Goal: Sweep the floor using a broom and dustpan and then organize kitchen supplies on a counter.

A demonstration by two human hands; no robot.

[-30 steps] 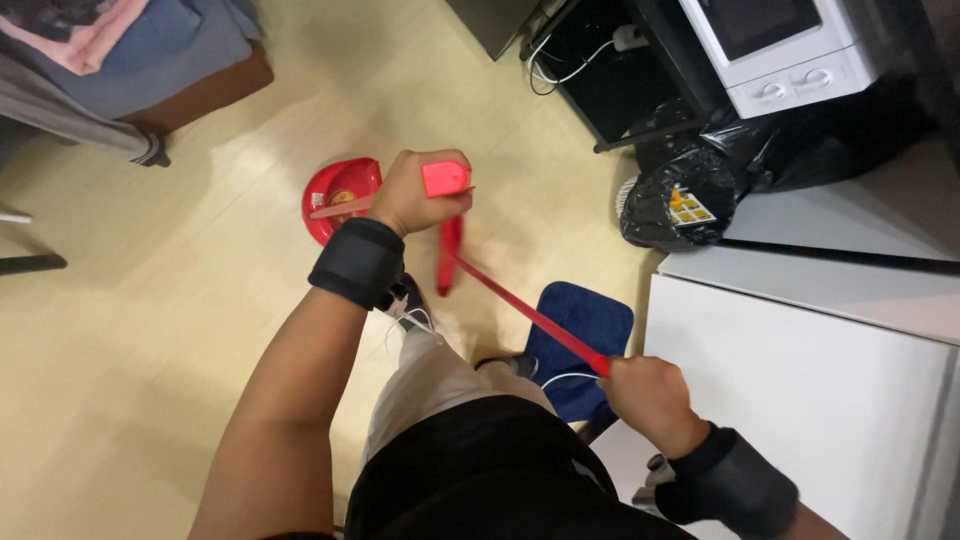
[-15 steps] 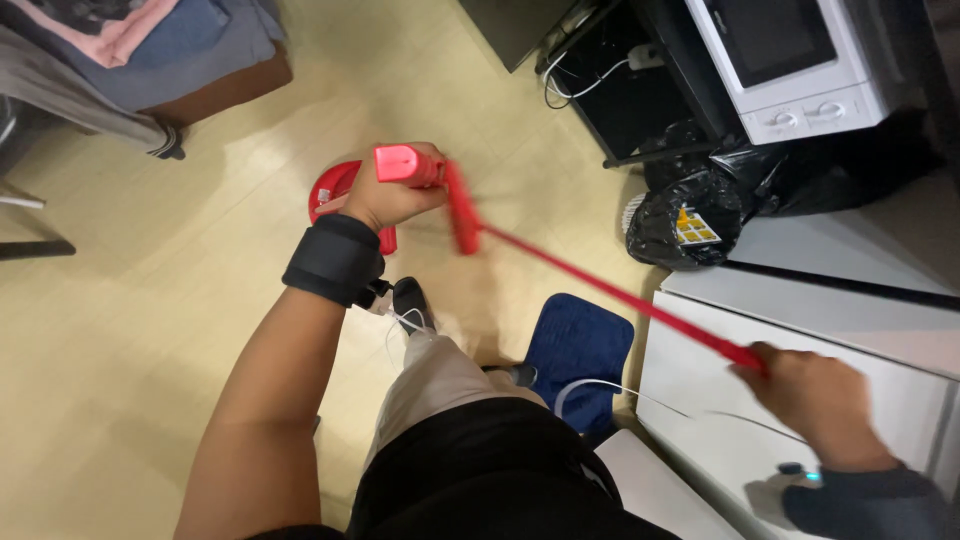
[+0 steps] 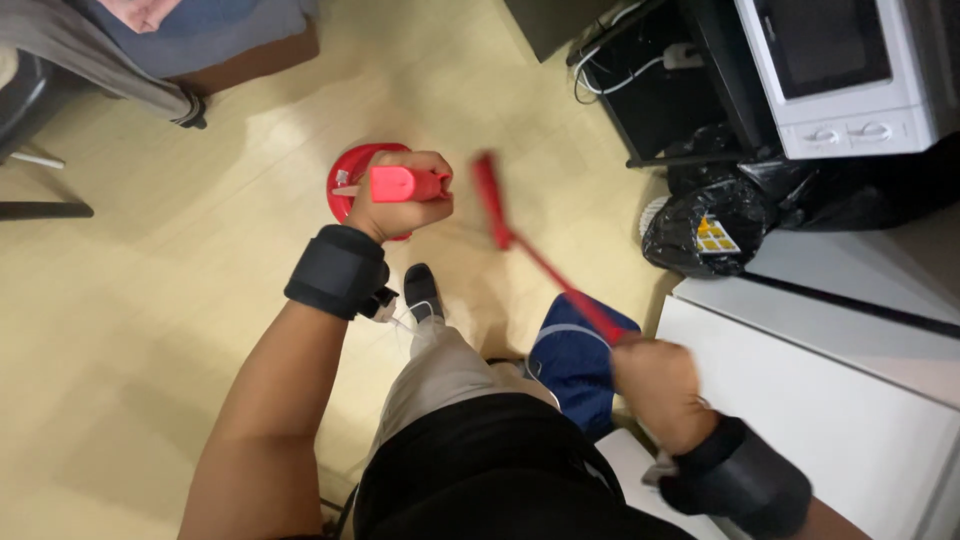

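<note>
Left hand (image 3: 405, 200) stays fisted on the dustpan (image 3: 352, 190) handle above the far floor (image 3: 150, 280) while the right hand (image 3: 655, 378), fingers clamped on the broom (image 3: 530, 250), has swung back nearer since a moment ago, suggesting sweeping strokes toward the pan.

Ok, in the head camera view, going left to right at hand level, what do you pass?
Left hand gripping the red dustpan handle → red broom stick → right hand → black rubbish bag → white cabinet.
</note>
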